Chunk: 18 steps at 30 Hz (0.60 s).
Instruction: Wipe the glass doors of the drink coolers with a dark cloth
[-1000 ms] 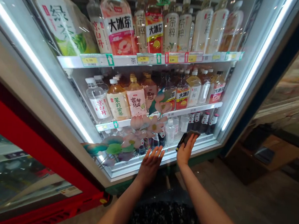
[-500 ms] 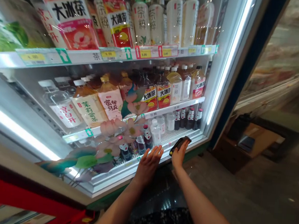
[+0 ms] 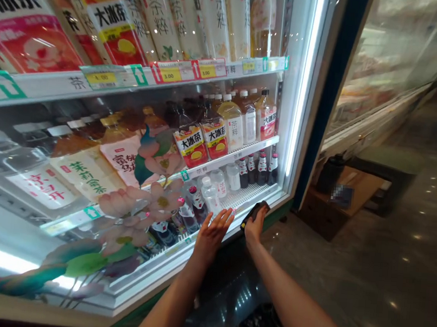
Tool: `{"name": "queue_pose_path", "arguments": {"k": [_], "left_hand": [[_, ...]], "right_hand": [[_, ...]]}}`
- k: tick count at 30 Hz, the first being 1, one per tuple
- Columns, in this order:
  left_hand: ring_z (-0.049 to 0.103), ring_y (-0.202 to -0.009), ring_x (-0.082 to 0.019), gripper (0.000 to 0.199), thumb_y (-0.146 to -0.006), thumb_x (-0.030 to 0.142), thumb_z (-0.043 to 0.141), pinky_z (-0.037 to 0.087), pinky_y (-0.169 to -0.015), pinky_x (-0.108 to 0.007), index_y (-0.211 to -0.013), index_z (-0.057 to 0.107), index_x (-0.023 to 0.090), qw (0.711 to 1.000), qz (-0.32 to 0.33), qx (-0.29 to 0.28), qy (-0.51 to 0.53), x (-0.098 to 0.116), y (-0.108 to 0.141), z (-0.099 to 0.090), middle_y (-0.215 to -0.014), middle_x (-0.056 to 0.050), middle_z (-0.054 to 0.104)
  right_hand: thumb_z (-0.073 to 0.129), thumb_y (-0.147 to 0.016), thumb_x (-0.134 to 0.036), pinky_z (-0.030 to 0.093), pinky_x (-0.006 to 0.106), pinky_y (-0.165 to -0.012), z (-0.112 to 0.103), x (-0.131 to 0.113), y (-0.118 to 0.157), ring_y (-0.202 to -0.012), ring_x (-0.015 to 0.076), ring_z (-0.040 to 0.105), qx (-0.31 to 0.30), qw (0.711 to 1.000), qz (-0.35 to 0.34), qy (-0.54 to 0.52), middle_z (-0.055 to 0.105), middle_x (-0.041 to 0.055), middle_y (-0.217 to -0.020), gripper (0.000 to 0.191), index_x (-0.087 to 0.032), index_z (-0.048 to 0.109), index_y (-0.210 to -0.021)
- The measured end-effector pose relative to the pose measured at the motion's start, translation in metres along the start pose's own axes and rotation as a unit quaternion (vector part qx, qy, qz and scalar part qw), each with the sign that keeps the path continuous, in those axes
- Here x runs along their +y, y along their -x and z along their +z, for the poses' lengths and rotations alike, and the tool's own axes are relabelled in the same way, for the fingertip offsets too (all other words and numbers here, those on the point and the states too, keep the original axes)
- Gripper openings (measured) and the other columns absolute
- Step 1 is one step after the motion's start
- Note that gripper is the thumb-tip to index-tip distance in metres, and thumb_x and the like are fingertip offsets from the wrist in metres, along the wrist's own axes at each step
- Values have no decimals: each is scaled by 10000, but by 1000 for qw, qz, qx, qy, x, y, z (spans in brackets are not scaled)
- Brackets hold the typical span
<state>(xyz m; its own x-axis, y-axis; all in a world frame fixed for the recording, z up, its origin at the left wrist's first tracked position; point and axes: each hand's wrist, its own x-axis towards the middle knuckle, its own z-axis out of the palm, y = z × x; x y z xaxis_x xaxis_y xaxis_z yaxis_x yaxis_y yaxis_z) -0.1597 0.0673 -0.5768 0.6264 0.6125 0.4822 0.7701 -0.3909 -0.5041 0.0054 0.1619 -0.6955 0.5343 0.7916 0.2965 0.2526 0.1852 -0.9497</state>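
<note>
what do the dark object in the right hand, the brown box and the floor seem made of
Dark object: possibly plastic, by its black, yellow-marked surface; blur leaves finish open. Brown box: cardboard or wood, mostly matt, plain brown faces. Floor: probably polished stone, tile or concrete, glossy, given bright reflections.

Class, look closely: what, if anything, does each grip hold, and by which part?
The right grip holds a small dark object along its right-hand side, leaving its yellow-marked end exposed. The left grip shows nothing held.

The right hand (image 3: 254, 231) partly hides a black object (image 3: 252, 214) (kind unclear).
</note>
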Motion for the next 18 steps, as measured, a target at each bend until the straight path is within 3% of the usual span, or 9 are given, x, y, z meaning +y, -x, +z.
{"name": "queue_pose_path", "arguments": {"k": [7,12,14,18], "left_hand": [[5,-1577,-119,817,-877,-20,461,67,-1322,-408,-1610,252,274,999,11,-47,-1,-3,2,8,-1708,36,166],[-17,-1572,-118,853,-859,-45,442,40,-1313,-393,-1622,208,257,999,10,-36,21,-5,0,8,-1709,38,113],[-11,-1569,-111,870,-857,-62,419,28,-1311,-386,-1627,172,258,999,4,-34,35,-4,-1,8,-1706,42,109],[23,-1562,-90,893,-860,-73,380,21,-1309,-375,-1631,98,276,998,-6,-39,57,-3,0,10,-1696,54,123]], "right_hand": [[367,-792,-119,152,483,-1269,-9,9,-47,-1577,215,134,22,1000,7,-7,148,95,-1709,855,-176,196,-1628],[372,-768,-113,155,528,-1259,-4,28,-40,-1557,272,200,62,996,59,1,250,174,-1667,861,-87,211,-1613],[385,-763,-118,183,504,-1258,-2,26,-48,-1548,253,234,61,997,44,6,275,153,-1664,849,-115,269,-1604],[385,-769,-131,217,447,-1254,-16,27,-91,-1551,198,232,61,998,-4,16,252,92,-1683,841,-179,294,-1604]]}}
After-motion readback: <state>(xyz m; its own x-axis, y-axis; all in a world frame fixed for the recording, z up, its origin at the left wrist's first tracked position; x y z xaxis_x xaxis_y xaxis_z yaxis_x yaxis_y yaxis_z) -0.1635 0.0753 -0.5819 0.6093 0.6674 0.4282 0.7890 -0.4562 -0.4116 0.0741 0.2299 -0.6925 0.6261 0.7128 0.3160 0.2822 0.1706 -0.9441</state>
